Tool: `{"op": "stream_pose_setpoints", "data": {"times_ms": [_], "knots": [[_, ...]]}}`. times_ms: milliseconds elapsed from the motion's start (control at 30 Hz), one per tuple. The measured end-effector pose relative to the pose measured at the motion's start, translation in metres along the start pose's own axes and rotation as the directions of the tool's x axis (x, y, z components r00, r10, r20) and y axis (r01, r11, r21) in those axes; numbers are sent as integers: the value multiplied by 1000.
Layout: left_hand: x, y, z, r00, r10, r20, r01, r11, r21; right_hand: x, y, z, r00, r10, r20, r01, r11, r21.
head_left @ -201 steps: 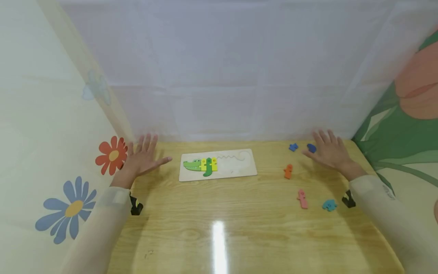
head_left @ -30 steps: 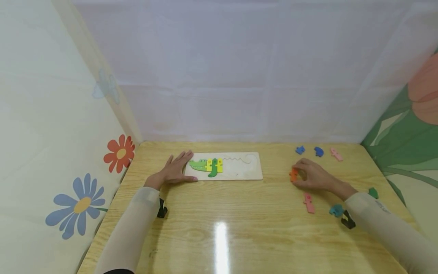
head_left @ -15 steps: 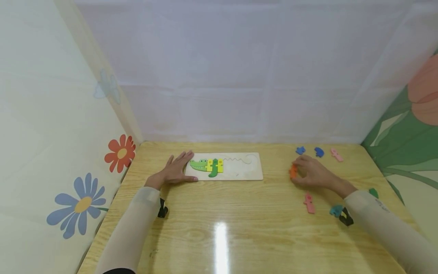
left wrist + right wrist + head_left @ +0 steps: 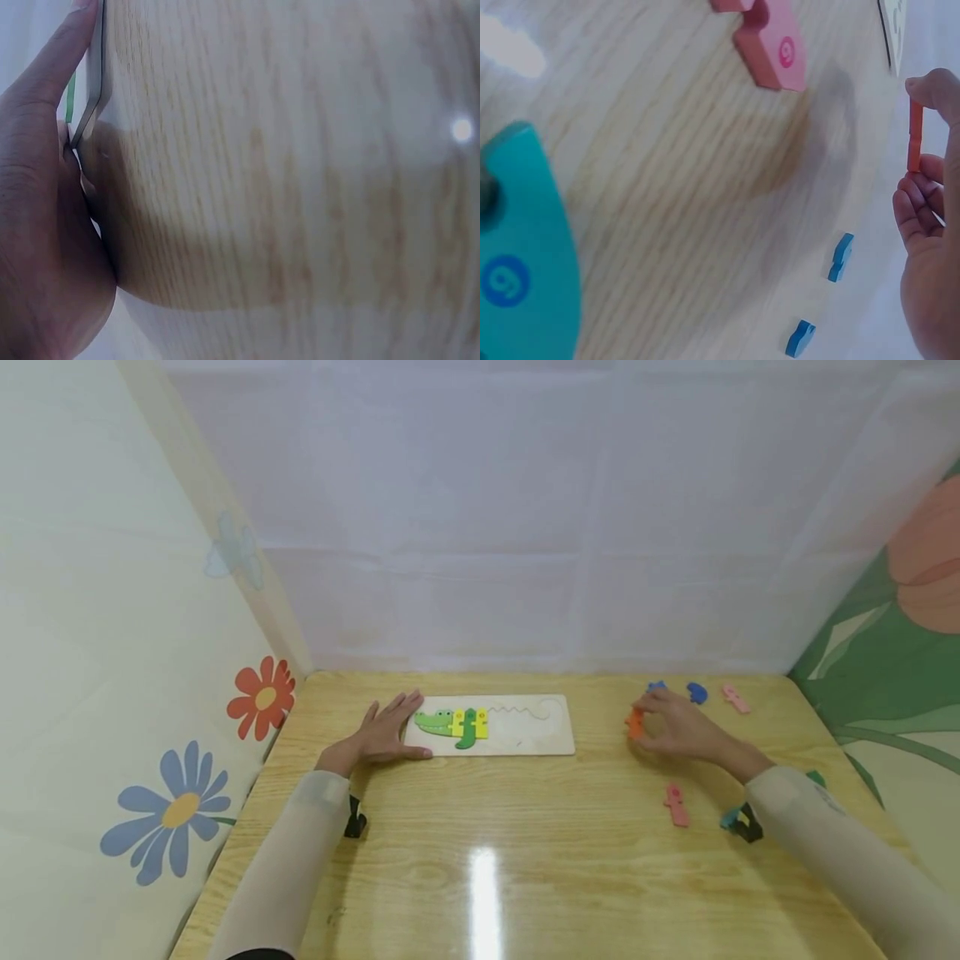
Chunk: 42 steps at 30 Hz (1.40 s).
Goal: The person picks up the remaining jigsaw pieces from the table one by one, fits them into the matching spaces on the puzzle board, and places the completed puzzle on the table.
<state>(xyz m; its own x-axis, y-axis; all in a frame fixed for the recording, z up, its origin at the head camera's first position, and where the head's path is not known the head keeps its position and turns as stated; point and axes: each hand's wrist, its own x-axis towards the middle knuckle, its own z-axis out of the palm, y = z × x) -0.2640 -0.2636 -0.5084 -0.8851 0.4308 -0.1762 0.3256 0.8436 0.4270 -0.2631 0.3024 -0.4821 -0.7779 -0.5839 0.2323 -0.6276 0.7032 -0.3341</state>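
In the head view my left hand (image 4: 384, 732) rests at the left end of a pale wooden puzzle board (image 4: 534, 737). Its fingers are extended and spread, the thumb along the board's near edge. A green crocodile head (image 4: 435, 722) with yellow and green body pieces (image 4: 470, 727) sits in the board; the tail part shows bare outlines. My right hand (image 4: 684, 727) pinches an orange puzzle piece (image 4: 634, 722) between thumb and fingers, right of the board. In the right wrist view that orange piece (image 4: 915, 135) stands edge-on, held above the table.
Two blue puzzle pieces (image 4: 697, 693) and a light pink piece (image 4: 736, 699) lie behind my right hand. Nearer lies a pink piece (image 4: 676, 805). A teal piece (image 4: 532, 255) and a green piece (image 4: 816, 778) are partly hidden by my right wrist or sleeve. Cloth walls enclose the table.
My left hand has come from the table to the board's left end. My right hand, earlier spread flat, has gripped the orange piece and just moved it slightly left and away from me.
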Motion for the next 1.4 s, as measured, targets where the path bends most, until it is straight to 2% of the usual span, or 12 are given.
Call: {"op": "stream_pose_setpoints", "data": {"times_ms": [300, 500, 733, 1000, 1400], "knots": [[-2, 1, 0, 1000, 1, -5, -1, 1000, -5, 8, -5, -3, 1000, -27, -2, 27, 998, 49], [-4, 4, -1, 1000, 9, -13, -10, 1000, -9, 14, -8, -3, 998, -56, -9, 56, 998, 33], [-3, 3, -3, 1000, 5, -16, -5, 1000, -5, 21, -12, -4, 999, -54, 2, 54, 998, 43], [-1, -2, 0, 999, 9, -33, -10, 1000, -17, 30, -18, 0, 999, -49, 7, 48, 993, 107], [-1, 4, -3, 1000, -2, -17, 2, 1000, 0, 40, -27, 6, 998, -68, 15, 65, 991, 121]]}}
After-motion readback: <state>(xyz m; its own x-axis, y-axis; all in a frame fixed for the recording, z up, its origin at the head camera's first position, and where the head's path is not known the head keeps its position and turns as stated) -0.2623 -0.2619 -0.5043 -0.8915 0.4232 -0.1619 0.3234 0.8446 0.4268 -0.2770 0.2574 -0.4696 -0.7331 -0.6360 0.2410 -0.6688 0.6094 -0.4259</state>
